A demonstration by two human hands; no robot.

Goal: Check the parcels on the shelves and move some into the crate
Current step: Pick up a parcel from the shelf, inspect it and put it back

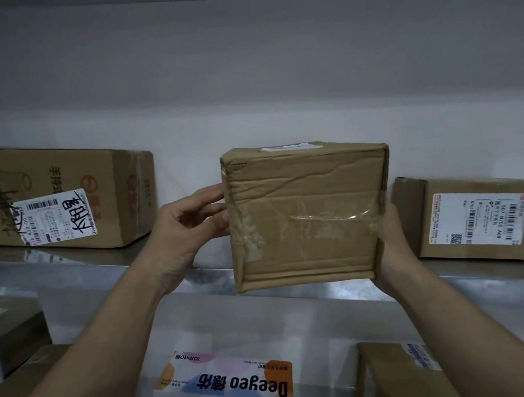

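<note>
Gripping a crumpled, taped parcel (304, 213) at mid-frame, the left hand (186, 232) curls onto its left edge and the right hand (392, 249) clasps its lower right corner (fingers hidden behind). It is held before the steel shelf (84, 272), between two labelled boxes (60, 197).

Dim, cool, flat light with soft shadows; a dull sheen lies on the metal shelf (66, 261). Edges curve from the wide lens, slightly soft throughout.
</note>
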